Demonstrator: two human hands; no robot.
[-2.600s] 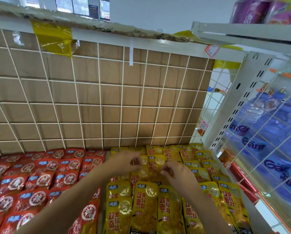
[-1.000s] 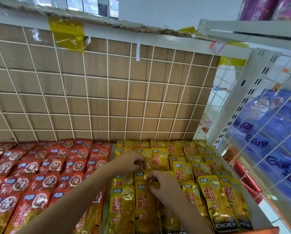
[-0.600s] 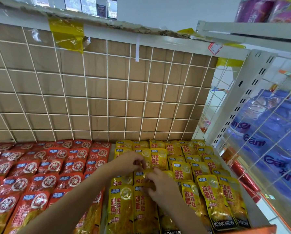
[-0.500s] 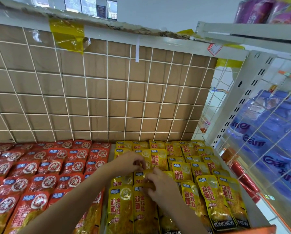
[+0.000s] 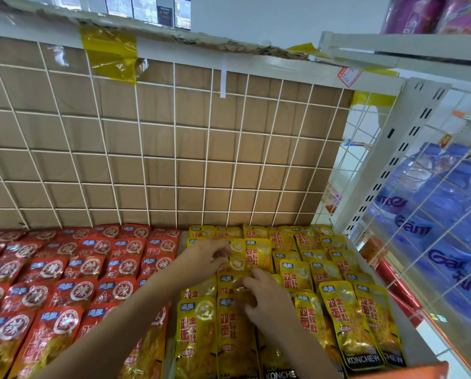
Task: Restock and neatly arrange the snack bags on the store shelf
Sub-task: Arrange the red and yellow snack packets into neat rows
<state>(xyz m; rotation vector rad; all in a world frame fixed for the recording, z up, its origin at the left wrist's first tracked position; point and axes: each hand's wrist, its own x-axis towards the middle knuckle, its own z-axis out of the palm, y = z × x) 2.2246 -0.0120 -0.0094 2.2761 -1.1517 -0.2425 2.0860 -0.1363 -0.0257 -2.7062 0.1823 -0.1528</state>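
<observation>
- A store shelf bay fills the view: a white wire grid (image 5: 174,149) stands as the back wall with brown cardboard (image 5: 152,124) behind it, patched at the top with glossy yellow tape (image 5: 108,53). The shelf floor is almost wholly covered by flat, shiny foil pouches laid in overlapping rows.
- On the left lie the red snack bags (image 5: 64,277), each with a round white emblem; their rows run fairly even and no hand touches them.
- The left hand (image 5: 205,257) reaches in over the seam between the two colours; its fingertips (image 5: 223,255) pinch the top edge of a yellow pouch in the middle rows, a closed, light grip.
- The yellow snack bags (image 5: 338,313) fill the right half, crinkly and reflective, with red lettering down each face.
- The right hand (image 5: 267,302) lies palm down on the yellow pouches just beside the left, fingers curled at one pouch's upper edge; whether it grips or only presses, I cannot tell.
- The step looks like straightening one yellow column. Next, I judge, the pinched pouch must be slid square under its neighbour; slick foil may slip.
- On the right, a white slotted upright (image 5: 387,157) and a wire side panel screen blue plastic-wrapped packs (image 5: 442,214).
</observation>
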